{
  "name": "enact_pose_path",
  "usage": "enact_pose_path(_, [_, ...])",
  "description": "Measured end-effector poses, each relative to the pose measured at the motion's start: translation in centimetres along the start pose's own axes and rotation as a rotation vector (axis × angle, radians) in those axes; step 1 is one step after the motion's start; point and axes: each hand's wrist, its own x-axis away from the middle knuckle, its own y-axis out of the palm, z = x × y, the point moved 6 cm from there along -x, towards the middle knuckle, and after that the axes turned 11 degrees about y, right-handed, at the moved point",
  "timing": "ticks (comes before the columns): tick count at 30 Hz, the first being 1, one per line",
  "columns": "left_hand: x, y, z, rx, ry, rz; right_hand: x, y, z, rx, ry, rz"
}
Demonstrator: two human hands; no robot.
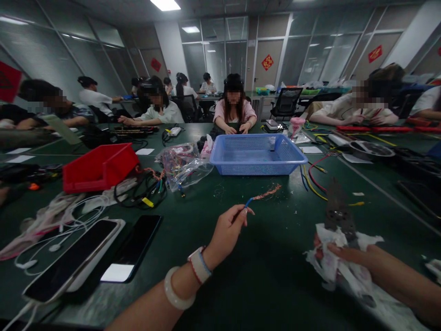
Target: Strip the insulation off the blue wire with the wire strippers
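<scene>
My left hand is closed in a pinch on a blue insulated wire. Bare, frayed copper strands spread from the wire's far end, pointing right. On the right, my right hand is closed around a wire stripper, a flat dark metal tool with its jaws pointing away from me. Crumpled white plastic or tissue wraps its handles and hides most of my fingers. The tool and the wire are well apart. Small scraps lie on the green table near the copper.
Beyond my hands stands a blue basket; a red bin sits to its left beside a clear bag of wires. Two phones and white earphones lie at left. Coloured wires lie at right. Several people sit around the tables.
</scene>
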Motion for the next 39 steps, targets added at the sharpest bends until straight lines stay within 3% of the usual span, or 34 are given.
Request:
enact_pose_path(1, [-0.1,-0.1,0.0,0.024,0.000,0.014,-0.2,1.1,-1.1,-0.055,-0.044,-0.087])
enact_pose_path(3, [-0.3,-0.4,0.1,0.088,0.003,0.053,-0.7,2.3,-3.6,-0.048,-0.168,-0.102])
enact_pose_path(8, [-1.0,-1.1,-0.3,0.383,-0.024,0.171,-2.7,1.9,-8.3,0.123,-0.563,0.151])
enact_pose_path(12, [-1.1,-0.9,-1.3,0.660,-0.108,0.232,-2.9,1.2,-9.4,0.427,-0.863,0.445])
enact_pose_path(15, [-1.0,-0.4,-2.0,0.776,-0.179,0.216,-3.5,1.1,-8.6,0.658,-0.797,0.648])
enact_pose_path(18, [-0.7,0.2,-2.4,0.818,-0.238,0.177,-4.2,1.8,-7.8,0.825,-0.634,0.727])
enact_pose_path(23, [-0.3,1.3,-1.8,0.789,-0.226,0.090,-4.3,3.9,-7.8,0.933,-0.504,0.685])
enact_pose_path(28, [0.1,2.4,-1.2,0.734,-0.209,0.011,-4.6,5.5,-7.7,0.901,-0.503,0.605])
enact_pose_path(39, [0.7,3.6,-0.4,0.677,-0.146,-0.080,-3.6,6.6,-7.8,0.794,-0.517,0.516])
